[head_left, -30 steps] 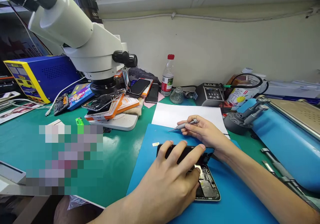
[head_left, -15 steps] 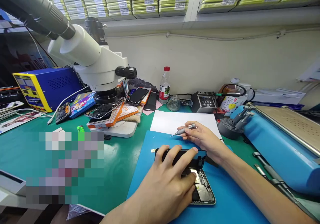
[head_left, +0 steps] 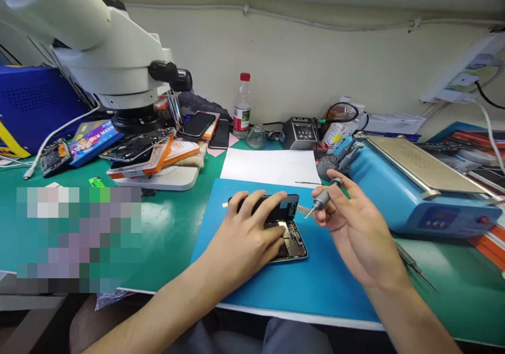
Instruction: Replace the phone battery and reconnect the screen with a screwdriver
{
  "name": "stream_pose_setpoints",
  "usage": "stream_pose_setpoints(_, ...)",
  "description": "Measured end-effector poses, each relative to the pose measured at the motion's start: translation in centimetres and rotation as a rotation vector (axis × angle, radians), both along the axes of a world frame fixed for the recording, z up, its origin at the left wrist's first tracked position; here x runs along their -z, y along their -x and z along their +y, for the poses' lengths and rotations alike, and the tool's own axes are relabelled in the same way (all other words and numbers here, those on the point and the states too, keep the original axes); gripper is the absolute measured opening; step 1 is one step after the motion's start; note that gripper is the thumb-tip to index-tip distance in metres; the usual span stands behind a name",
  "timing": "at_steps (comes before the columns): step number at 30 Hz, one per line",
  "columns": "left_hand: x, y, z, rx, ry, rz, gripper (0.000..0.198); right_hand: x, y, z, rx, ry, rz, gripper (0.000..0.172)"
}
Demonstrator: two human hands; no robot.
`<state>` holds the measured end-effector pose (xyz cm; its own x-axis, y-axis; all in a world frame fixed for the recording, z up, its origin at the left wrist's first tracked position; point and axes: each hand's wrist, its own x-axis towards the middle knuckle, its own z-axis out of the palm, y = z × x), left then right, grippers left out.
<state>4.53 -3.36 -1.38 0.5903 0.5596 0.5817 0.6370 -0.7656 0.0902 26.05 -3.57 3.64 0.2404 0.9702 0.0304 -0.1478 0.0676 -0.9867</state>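
Note:
An opened phone (head_left: 296, 246) lies on the blue mat (head_left: 335, 277), its inner parts bare. Its dark screen (head_left: 291, 206) is tilted up along the far side. My left hand (head_left: 244, 235) is closed on the phone, fingers over the raised screen and thumb and lower fingers down at the phone's inside. My right hand (head_left: 361, 233) grips a grey precision screwdriver (head_left: 323, 199) just right of the phone. The screwdriver's tip points down and left, in the air and apart from the phone. My left hand covers the phone's left part.
White paper (head_left: 270, 165) lies behind the mat. On the left, a microscope (head_left: 114, 75) stands above stacked phones and boxes. A blue heating plate unit (head_left: 414, 196) fills the right side, with a thin driver (head_left: 416, 267) before it. A bottle (head_left: 242, 109) stands near the wall.
My right hand has drawn back from behind the phone to its right side, turning the screwdriver tip downward. The left hand keeps its hold. The head view has swung right and down.

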Motion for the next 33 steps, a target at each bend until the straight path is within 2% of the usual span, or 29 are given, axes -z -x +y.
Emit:
stream_pose_setpoints(4,0.1,0.1,0.1,0.004,0.025,0.001,0.022,2.1,1.4,-2.1,0.084,-0.132,-0.206,0.048)
stream_pose_setpoints(9,0.1,0.2,0.2,-0.002,0.053,0.017,0.029,2.8,2.4,-3.0,0.050,-0.220,-0.371,0.043)
stream_pose_setpoints(20,0.0,0.3,0.0,-0.018,0.077,0.053,0.028,3.9,2.4,-3.1,0.054,-0.371,-0.525,0.047)
stream_pose_setpoints(26,0.1,0.4,0.1,-0.013,0.068,0.055,0.025,4.3,2.2,-2.6,0.047,-0.518,-0.546,0.051)
stream_pose_setpoints(33,0.3,0.3,0.2,-0.023,0.040,0.048,0.027,4.2,2.3,-2.7,0.060,-0.558,-0.565,0.053)
